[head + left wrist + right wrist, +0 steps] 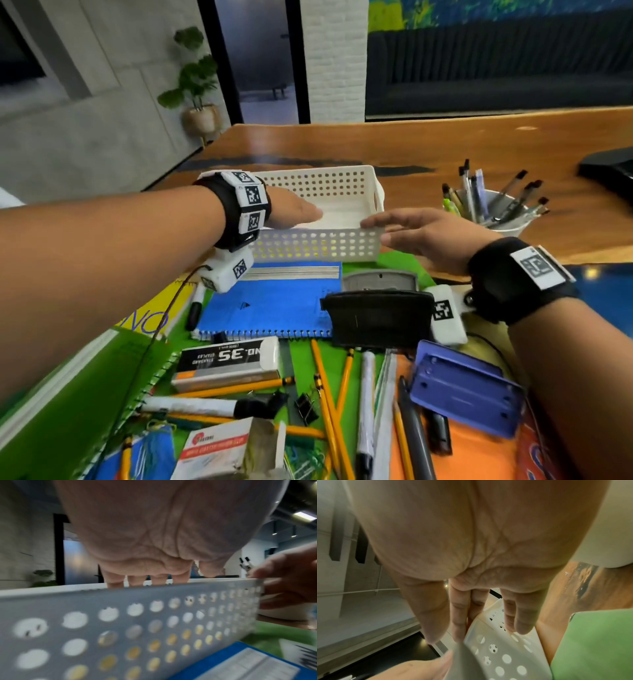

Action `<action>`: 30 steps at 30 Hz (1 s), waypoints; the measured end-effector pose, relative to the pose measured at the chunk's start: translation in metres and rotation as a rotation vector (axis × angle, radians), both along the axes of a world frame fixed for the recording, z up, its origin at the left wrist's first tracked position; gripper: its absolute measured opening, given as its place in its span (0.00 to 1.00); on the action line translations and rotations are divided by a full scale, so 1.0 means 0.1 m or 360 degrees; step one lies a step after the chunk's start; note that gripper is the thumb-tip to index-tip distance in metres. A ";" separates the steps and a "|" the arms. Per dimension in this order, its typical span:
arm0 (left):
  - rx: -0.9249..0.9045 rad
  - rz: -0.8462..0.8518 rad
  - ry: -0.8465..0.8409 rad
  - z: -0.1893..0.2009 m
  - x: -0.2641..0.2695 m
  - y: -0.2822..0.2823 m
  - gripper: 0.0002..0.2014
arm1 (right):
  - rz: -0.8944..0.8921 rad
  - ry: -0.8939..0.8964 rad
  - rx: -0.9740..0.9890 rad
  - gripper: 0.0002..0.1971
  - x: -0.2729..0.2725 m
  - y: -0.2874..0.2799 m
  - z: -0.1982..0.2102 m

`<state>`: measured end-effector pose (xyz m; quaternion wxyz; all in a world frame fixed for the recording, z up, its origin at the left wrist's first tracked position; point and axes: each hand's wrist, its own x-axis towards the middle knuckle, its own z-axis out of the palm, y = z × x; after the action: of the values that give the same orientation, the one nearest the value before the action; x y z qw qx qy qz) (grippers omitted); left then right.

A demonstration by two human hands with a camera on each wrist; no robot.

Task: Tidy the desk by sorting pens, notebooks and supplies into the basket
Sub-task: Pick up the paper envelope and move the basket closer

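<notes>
The white perforated basket stands on the wooden desk behind the clutter, with nothing visible inside it. My left hand reaches over its left near rim, fingers straight, held above the floor of the basket. In the left wrist view the left hand passes over the basket wall. My right hand lies at the right front corner, fingers straight. In the right wrist view the right hand straddles that corner of the basket. Neither hand holds any supply.
In front of the basket lie a blue spiral notebook, a black pouch, a staples box, several pencils, markers, a binder clip and a blue hole punch. A white cup of pens stands at the right.
</notes>
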<state>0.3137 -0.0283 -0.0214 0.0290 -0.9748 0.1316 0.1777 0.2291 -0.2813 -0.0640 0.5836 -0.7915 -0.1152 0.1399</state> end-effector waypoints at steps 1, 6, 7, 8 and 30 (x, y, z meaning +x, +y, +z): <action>-0.0078 -0.0016 0.0004 -0.01 -0.06 -0.09 0.35 | -0.0010 -0.0010 -0.0022 0.17 -0.01 0.00 0.01; -0.0521 -0.0068 0.0130 -0.10 -0.25 -0.40 0.33 | -0.0022 -0.0012 -0.0095 0.17 -0.04 0.01 0.05; -0.0510 -0.0047 0.0151 -0.10 -0.24 -0.41 0.33 | -0.0024 -0.0008 -0.0095 0.17 -0.05 0.01 0.06; -0.0456 -0.0022 0.0172 -0.09 -0.23 -0.41 0.35 | -0.0023 -0.0004 -0.0091 0.17 -0.05 0.02 0.05; -0.0308 -0.1287 0.0376 -0.01 -2.37 0.34 0.23 | -0.0174 -0.0007 -0.0057 0.17 -0.21 0.14 0.07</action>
<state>0.0765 0.0055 -0.0225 -0.0106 -0.8160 0.5215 0.2492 0.2082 -0.2677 -0.0572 0.5759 -0.8073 -0.0707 0.1081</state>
